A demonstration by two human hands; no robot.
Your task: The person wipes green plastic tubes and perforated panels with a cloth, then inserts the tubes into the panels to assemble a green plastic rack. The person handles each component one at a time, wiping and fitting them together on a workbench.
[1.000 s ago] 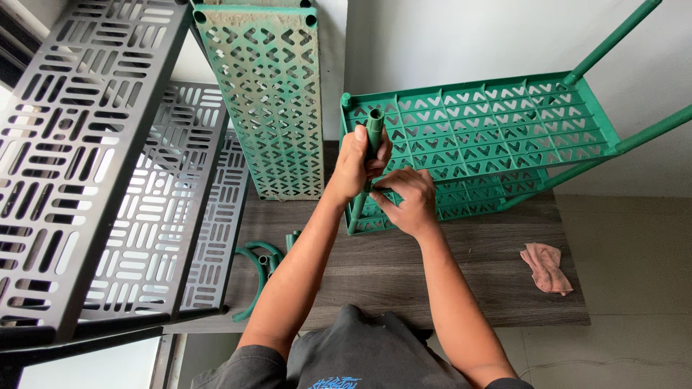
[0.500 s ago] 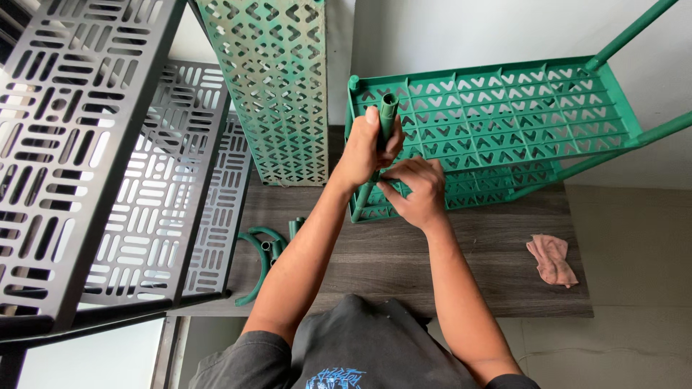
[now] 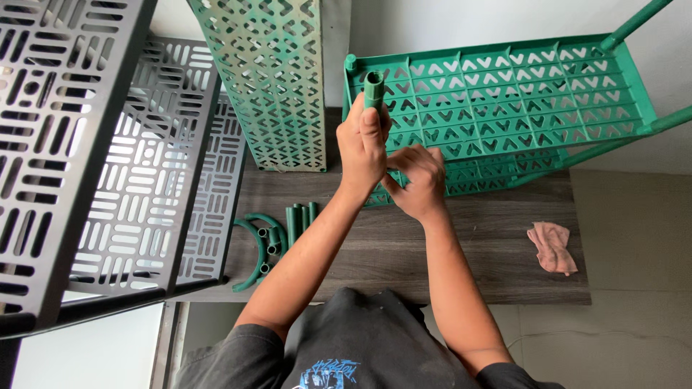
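Observation:
My left hand [image 3: 362,151] is closed around an upright green plastic tube [image 3: 373,88], whose open top sticks out above my fist. My right hand [image 3: 417,180] sits just to the right and lower, fingers curled at the lower part of the tube, near the front edge of a green perforated shelf [image 3: 504,94]. That shelf belongs to a green rack lying tilted against the wall, with green poles [image 3: 634,25] at its right corners. What my right fingers pinch is hidden.
A dark wooden board [image 3: 476,245] lies on the floor. On it rest several loose green tubes and curved pieces [image 3: 277,230] and a pink cloth [image 3: 551,246]. A green perforated panel [image 3: 270,79] leans at the back; a black slotted rack [image 3: 94,158] fills the left.
The view has shifted slightly. My left hand has risen a little with the tube; my right hand stays close by its lower part.

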